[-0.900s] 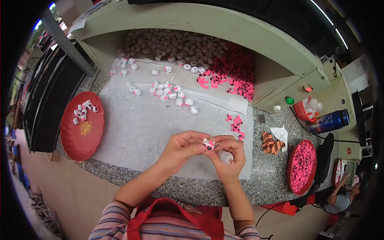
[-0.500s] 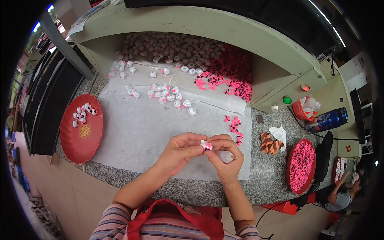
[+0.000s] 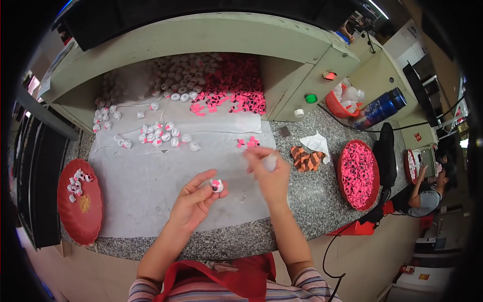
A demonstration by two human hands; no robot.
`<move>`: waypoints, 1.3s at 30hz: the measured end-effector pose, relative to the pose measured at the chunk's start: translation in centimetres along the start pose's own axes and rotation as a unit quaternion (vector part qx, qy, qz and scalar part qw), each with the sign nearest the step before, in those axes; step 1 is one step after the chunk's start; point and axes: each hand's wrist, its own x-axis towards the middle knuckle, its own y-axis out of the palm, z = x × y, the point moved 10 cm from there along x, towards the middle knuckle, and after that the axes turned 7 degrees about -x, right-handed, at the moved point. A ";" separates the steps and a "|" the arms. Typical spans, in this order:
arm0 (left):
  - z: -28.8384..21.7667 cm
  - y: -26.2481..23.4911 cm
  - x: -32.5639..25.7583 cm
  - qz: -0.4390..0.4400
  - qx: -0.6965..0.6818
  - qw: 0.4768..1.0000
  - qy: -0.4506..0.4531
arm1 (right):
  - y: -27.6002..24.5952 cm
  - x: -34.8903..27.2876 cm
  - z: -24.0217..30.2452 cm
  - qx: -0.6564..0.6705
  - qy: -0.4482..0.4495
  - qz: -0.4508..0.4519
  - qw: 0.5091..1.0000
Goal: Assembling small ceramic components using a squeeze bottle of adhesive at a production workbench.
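My left hand (image 3: 193, 201) pinches a small white animal-head figure (image 3: 217, 185) with pink and dark parts between thumb and fingers. Blurred by motion, my right hand (image 3: 271, 178) reaches forward beside a few loose pink-and-black pieces (image 3: 247, 142). A small whitish translucent bottle (image 3: 270, 162) is tucked in that hand. Whether the fingertips touch a pink piece cannot be made out. Under both hands lies a white sheet (image 3: 151, 201). A cluster of white heads (image 3: 163, 135) with pink marks sits on it, ahead of my left hand.
Piles of white heads (image 3: 176, 75) and pink pieces (image 3: 249, 102) fill the cabinet opening. A red dish (image 3: 65, 221) stands left, and another red dish (image 3: 376, 194) with pink pieces right. Nearby are striped cloth (image 3: 306, 160), a blue bottle (image 3: 377, 109) and a red basket (image 3: 336, 106). Another person (image 3: 427, 196) sits far right.
My hands have parted. The right has left the head and moved forward to the loose pink pieces; the left keeps the head. The view has swung to the right.
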 end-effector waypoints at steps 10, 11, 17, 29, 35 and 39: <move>-1.0 -0.5 -0.6 -0.077 0.067 0.994 0.043 | -18.9 2.9 -5.7 -0.463 0.158 -0.192 0.851; -1.1 -0.4 -0.7 -0.068 0.083 0.993 0.049 | -19.7 3.0 -5.7 -0.352 0.116 -0.218 0.903; -1.1 -0.3 -0.8 -0.064 0.081 0.994 0.045 | -20.5 0.3 0.8 -0.506 -0.029 -0.434 0.745; -0.5 1.2 -0.2 -0.012 0.085 0.995 0.050 | -11.3 4.9 -6.3 -0.457 0.031 -0.124 0.880; -1.3 -0.2 -0.6 -0.041 0.114 0.989 0.084 | -0.3 -0.3 0.2 -0.081 0.062 0.117 0.988; -1.9 -0.7 -0.6 -0.075 0.134 0.981 0.119 | 4.0 -3.0 1.5 -0.027 0.033 0.151 0.988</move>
